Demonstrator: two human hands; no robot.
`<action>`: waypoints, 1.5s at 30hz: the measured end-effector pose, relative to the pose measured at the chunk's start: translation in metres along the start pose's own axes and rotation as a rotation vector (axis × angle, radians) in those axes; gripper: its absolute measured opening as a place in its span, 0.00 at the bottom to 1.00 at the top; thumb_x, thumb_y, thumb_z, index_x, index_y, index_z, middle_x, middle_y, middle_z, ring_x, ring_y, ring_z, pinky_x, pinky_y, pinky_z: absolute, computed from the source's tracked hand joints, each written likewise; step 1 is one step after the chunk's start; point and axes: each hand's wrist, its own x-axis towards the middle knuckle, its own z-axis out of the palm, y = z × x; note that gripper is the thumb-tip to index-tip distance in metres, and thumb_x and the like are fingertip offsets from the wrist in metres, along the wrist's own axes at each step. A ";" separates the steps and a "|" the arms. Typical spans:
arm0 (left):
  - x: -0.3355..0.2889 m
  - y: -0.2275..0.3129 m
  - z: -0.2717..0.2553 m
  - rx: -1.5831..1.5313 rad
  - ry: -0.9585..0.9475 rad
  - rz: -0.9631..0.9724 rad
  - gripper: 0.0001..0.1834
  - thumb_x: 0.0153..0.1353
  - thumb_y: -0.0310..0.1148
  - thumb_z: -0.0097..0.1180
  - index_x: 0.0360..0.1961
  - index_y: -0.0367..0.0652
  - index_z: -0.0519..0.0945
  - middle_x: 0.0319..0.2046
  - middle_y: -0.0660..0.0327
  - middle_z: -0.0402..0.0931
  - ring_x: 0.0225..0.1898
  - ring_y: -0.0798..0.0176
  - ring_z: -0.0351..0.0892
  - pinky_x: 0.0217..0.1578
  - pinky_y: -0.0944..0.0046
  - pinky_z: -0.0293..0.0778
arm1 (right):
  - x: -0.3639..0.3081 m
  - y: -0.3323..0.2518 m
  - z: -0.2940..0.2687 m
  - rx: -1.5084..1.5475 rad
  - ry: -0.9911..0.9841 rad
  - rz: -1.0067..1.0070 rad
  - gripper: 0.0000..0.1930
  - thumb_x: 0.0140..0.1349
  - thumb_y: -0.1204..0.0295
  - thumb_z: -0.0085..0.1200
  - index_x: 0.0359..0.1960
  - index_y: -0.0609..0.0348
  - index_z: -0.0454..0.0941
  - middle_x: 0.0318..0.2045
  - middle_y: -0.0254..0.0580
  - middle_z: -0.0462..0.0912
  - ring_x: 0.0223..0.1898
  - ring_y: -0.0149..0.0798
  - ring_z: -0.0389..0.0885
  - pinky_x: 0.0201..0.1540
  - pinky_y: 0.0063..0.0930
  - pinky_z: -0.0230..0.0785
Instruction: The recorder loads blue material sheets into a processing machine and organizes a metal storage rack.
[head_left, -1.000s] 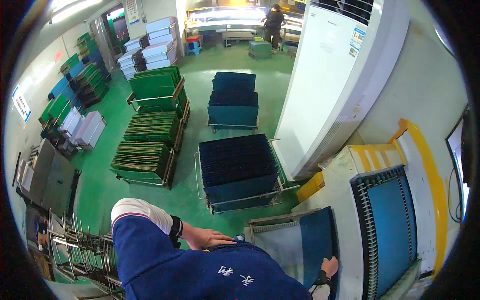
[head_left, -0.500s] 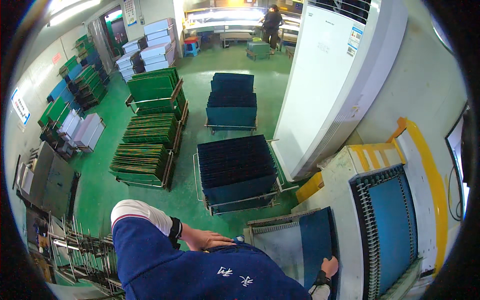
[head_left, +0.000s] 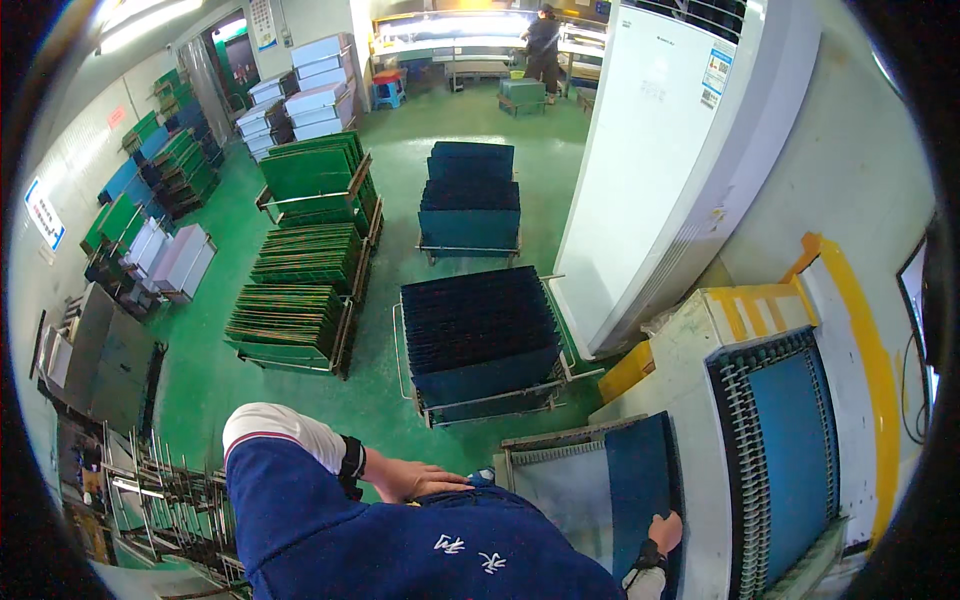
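Little has shifted: your right hand stays at the blue panel, which lies along the right edge of the surface, so the handling looks paused. That hand's fingers are curled; I cannot tell whether they clamp. Your left hand rests flat, fingers extended, on your blue shirt. Beyond the far edge, loaded racks stand on the green floor.

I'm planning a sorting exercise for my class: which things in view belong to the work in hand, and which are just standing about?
In the work:
right hand, touching the dark blue panel
pale bed beside that panel
racked dark blue panels, possibly

Apparently just about:
racked green panels
white air conditioner
blue stool
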 end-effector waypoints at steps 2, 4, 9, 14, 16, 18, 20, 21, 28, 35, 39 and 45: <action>0.000 0.001 -0.001 -0.001 -0.007 -0.007 0.58 0.48 0.47 0.61 0.74 0.50 0.37 0.70 0.43 0.45 0.68 0.37 0.53 0.67 0.46 0.53 | -0.001 -0.001 -0.002 0.009 -0.006 0.017 0.23 0.51 0.67 0.64 0.48 0.65 0.78 0.48 0.55 0.81 0.51 0.54 0.78 0.53 0.42 0.70; 0.002 -0.001 -0.001 0.007 -0.021 -0.010 0.58 0.48 0.46 0.62 0.74 0.50 0.37 0.70 0.43 0.45 0.68 0.38 0.53 0.67 0.46 0.53 | 0.003 0.006 0.002 0.017 -0.012 0.034 0.24 0.52 0.69 0.65 0.50 0.66 0.77 0.48 0.55 0.80 0.52 0.54 0.78 0.54 0.42 0.70; 0.000 0.001 0.000 0.016 0.000 0.007 0.58 0.49 0.45 0.61 0.74 0.49 0.37 0.70 0.44 0.44 0.68 0.38 0.53 0.67 0.46 0.53 | 0.000 0.002 0.000 0.012 -0.007 0.025 0.24 0.51 0.68 0.65 0.50 0.66 0.77 0.49 0.55 0.80 0.52 0.54 0.78 0.55 0.42 0.70; -0.003 -0.001 0.003 0.020 0.005 0.008 0.57 0.50 0.45 0.61 0.74 0.49 0.37 0.70 0.44 0.44 0.68 0.38 0.53 0.67 0.46 0.54 | -0.001 -0.001 -0.005 0.005 -0.027 0.021 0.24 0.51 0.68 0.65 0.50 0.65 0.78 0.49 0.55 0.80 0.52 0.53 0.78 0.55 0.42 0.69; -0.005 -0.002 0.005 0.018 0.009 0.003 0.57 0.50 0.45 0.61 0.74 0.49 0.37 0.70 0.45 0.44 0.68 0.38 0.53 0.66 0.46 0.54 | -0.002 -0.007 -0.010 0.008 -0.049 0.027 0.24 0.50 0.69 0.65 0.50 0.65 0.78 0.49 0.55 0.80 0.52 0.53 0.78 0.55 0.42 0.69; -0.005 0.001 0.002 0.026 0.005 0.002 0.56 0.51 0.45 0.61 0.74 0.49 0.38 0.71 0.45 0.44 0.68 0.38 0.53 0.66 0.46 0.54 | -0.002 -0.003 -0.006 0.015 -0.022 0.021 0.24 0.50 0.69 0.65 0.50 0.65 0.78 0.48 0.55 0.81 0.52 0.54 0.78 0.55 0.42 0.70; -0.005 0.002 0.002 0.032 0.011 0.005 0.56 0.51 0.45 0.60 0.74 0.49 0.38 0.70 0.45 0.44 0.68 0.38 0.53 0.66 0.46 0.54 | -0.002 0.000 -0.005 0.020 -0.012 0.017 0.24 0.50 0.69 0.65 0.49 0.65 0.79 0.47 0.55 0.81 0.51 0.54 0.78 0.54 0.42 0.70; -0.006 0.002 0.003 0.034 0.017 0.009 0.56 0.51 0.46 0.60 0.74 0.49 0.38 0.70 0.45 0.44 0.68 0.38 0.53 0.66 0.46 0.54 | -0.001 0.000 -0.004 0.021 -0.015 0.016 0.23 0.50 0.69 0.65 0.49 0.65 0.79 0.47 0.55 0.81 0.51 0.54 0.78 0.54 0.42 0.70; -0.009 0.002 0.004 0.070 0.011 -0.007 0.58 0.49 0.47 0.62 0.74 0.49 0.38 0.70 0.45 0.44 0.68 0.38 0.52 0.67 0.47 0.53 | -0.001 0.006 0.001 0.021 0.021 0.005 0.23 0.50 0.69 0.64 0.48 0.66 0.78 0.47 0.56 0.81 0.51 0.55 0.78 0.54 0.43 0.69; -0.012 0.007 0.004 0.023 0.005 -0.034 0.59 0.45 0.38 0.62 0.74 0.48 0.38 0.72 0.46 0.41 0.70 0.39 0.50 0.67 0.46 0.53 | -0.004 0.001 0.000 0.029 0.034 0.002 0.24 0.50 0.69 0.65 0.48 0.67 0.78 0.48 0.58 0.80 0.53 0.56 0.77 0.55 0.43 0.69; -0.012 0.004 0.006 0.052 0.014 -0.019 0.58 0.48 0.44 0.63 0.74 0.50 0.38 0.71 0.45 0.44 0.68 0.39 0.53 0.66 0.47 0.55 | -0.004 0.001 0.000 0.025 0.038 -0.003 0.22 0.50 0.69 0.65 0.47 0.67 0.79 0.46 0.57 0.81 0.51 0.56 0.78 0.53 0.43 0.70; -0.013 0.008 0.005 0.020 0.014 -0.015 0.58 0.44 0.37 0.59 0.73 0.45 0.38 0.72 0.44 0.41 0.70 0.38 0.50 0.67 0.45 0.53 | 0.000 0.003 0.003 0.045 0.017 0.012 0.20 0.50 0.70 0.65 0.45 0.66 0.80 0.44 0.57 0.82 0.48 0.56 0.79 0.51 0.44 0.71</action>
